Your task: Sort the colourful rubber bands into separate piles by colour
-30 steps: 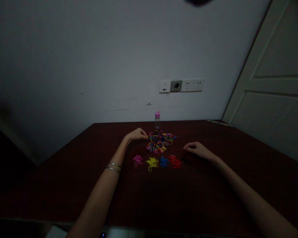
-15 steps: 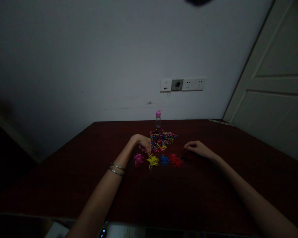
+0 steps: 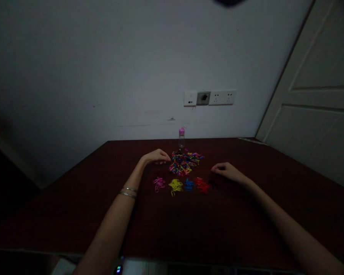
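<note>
A mixed heap of small coloured bands [image 3: 185, 162] lies mid-table. In front of it sit separate piles: pink [image 3: 159, 184], yellow [image 3: 176, 185], blue [image 3: 189, 185] and red [image 3: 201, 185], with a dim black one [image 3: 214, 183] at the right. My left hand [image 3: 157, 156] is at the heap's left edge, its fingers loosely bent and apart, nothing visible in them. My right hand [image 3: 226, 170] rests above the black pile, thumb and forefinger pinched together; whatever is between their tips is too small to make out.
Behind the heap stands a clear bottle with a pink cap [image 3: 181, 138]. The dark red table [image 3: 172, 229] reaches the wall, where a row of sockets [image 3: 209, 98] is mounted. A pale panelled door [image 3: 318, 103] is at the right.
My left hand has moved up and left, from above the yellow pile to the left edge of the mixed heap. My right hand has stayed nearly in place.
</note>
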`<action>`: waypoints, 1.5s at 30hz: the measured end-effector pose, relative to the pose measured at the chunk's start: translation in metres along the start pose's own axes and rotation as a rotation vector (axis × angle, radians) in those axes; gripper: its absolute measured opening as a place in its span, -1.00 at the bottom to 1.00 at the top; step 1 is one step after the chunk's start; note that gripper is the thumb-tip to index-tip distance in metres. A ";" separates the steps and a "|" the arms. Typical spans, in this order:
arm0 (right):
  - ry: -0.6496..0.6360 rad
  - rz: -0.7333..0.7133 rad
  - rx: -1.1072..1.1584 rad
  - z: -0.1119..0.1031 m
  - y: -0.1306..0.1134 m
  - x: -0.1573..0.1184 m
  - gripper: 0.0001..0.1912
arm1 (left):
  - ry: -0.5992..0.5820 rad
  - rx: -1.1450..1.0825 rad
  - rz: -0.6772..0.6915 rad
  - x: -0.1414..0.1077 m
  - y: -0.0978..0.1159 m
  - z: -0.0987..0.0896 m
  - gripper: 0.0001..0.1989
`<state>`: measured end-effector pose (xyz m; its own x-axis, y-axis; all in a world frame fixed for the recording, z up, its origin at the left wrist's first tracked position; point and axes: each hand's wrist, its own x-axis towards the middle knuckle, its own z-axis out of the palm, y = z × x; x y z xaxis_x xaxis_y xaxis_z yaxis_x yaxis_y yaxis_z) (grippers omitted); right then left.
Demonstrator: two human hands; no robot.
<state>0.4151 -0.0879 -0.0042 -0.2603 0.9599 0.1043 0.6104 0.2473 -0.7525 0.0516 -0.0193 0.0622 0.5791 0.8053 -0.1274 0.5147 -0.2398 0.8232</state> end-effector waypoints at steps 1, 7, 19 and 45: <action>0.002 -0.001 -0.005 0.000 0.000 0.000 -0.72 | 0.086 -0.034 0.010 0.001 -0.007 0.000 -0.71; 0.011 -0.004 -0.019 0.001 -0.004 -0.001 -0.73 | 0.461 -0.162 0.043 0.016 -0.046 0.004 -0.65; 0.022 -0.065 -0.125 0.005 -0.022 -0.004 -0.75 | 0.666 -0.136 0.041 0.015 -0.058 0.012 -0.57; -0.061 -0.313 -0.126 0.045 -0.052 0.032 -0.62 | 0.637 0.055 0.045 0.022 -0.070 0.013 -0.59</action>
<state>0.3412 -0.0755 0.0089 -0.4915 0.8260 0.2762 0.5802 0.5470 -0.6035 0.0364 0.0083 -0.0053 0.1203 0.9540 0.2747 0.5402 -0.2950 0.7881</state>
